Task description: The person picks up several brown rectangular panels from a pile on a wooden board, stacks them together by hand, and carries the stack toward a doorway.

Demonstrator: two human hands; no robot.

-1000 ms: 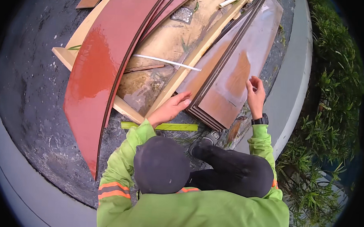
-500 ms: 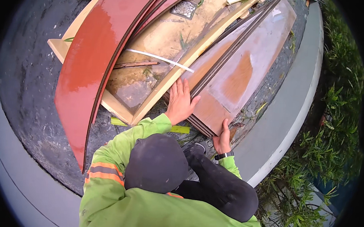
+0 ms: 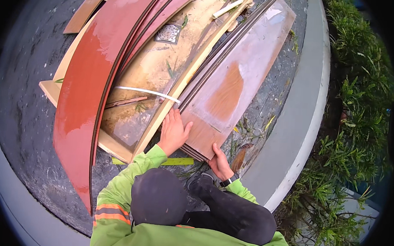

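Note:
A stack of long, thin brown wooden boards [image 3: 227, 91] lies on the ground before me, its top filmed with pale, wet-looking residue around a bare brown patch. My left hand [image 3: 173, 131] rests against the stack's left side near its close end, fingers stretched out and thumb apart, beside a pale wooden frame [image 3: 160, 110]. At the near right corner my right hand [image 3: 221, 164] grips the stack, thumb on the top board and the other fingers hidden below. A dark watch [image 3: 229, 180] is on my right wrist.
Reddish boards [image 3: 82, 80] lie across the frame's left part. A white strip [image 3: 148, 91] crosses the frame, and a square metal drain cover [image 3: 168, 34] lies inside it. A yellow-green strip [image 3: 175, 161] is near my knees. A grey curb [image 3: 305, 105] and plants [image 3: 357, 117] border the right.
The upper boards have shifted left over the stack, covering the brown strip that showed on its left side. Both hands stay at the near end. The whole view has shifted.

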